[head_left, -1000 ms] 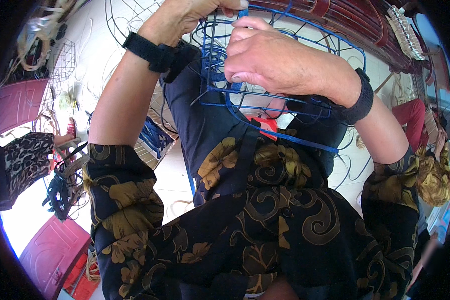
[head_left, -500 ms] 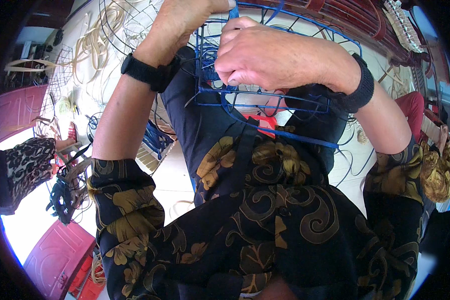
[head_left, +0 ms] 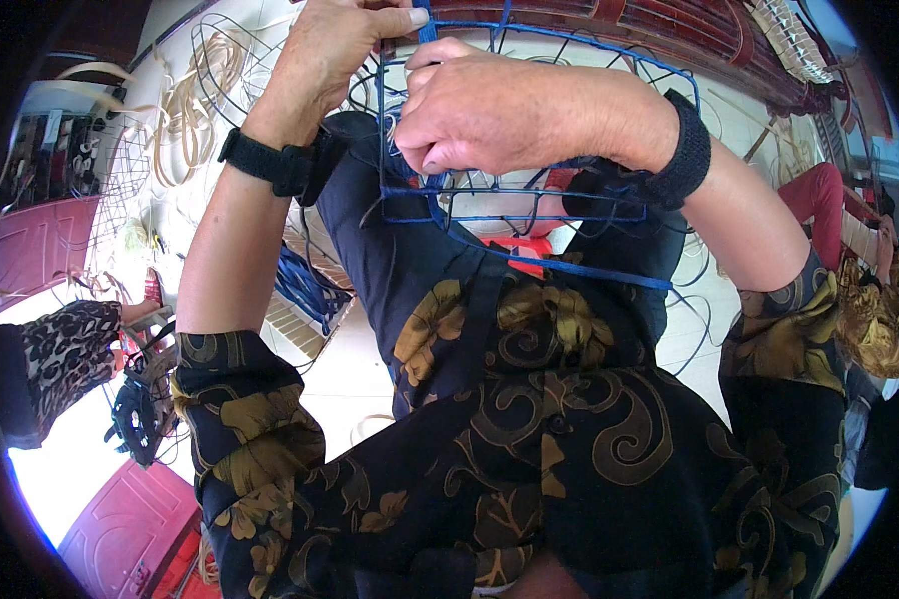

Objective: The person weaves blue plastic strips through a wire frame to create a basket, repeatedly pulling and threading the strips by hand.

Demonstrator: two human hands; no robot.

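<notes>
A blue rectangular wire frame [head_left: 697,105] wound with strap rests over my dark-trousered legs. At its left end, my left hand [head_left: 360,40] pinches an upright blue strap [head_left: 428,20] between thumb and finger. My right hand [head_left: 489,115] is curled just below, over that same strap, with its fingertips partly hidden and the strap emerging under them. A long blue strip [head_left: 589,272] runs from the frame to the right across my lap. Both wrists wear black bands.
Red wooden furniture [head_left: 629,15] lines the back, pale strip coils [head_left: 190,110] and wire grids [head_left: 110,200] lie left, and blue strapping [head_left: 305,285] lies beside my left leg. A person in leopard print [head_left: 65,359] is left, another in red trousers [head_left: 819,200] right. Pink panels [head_left: 130,519] are lower left.
Both hands and the frame have shifted left in the view, the left hand also slightly down. Their hold on the strap looks the same.
</notes>
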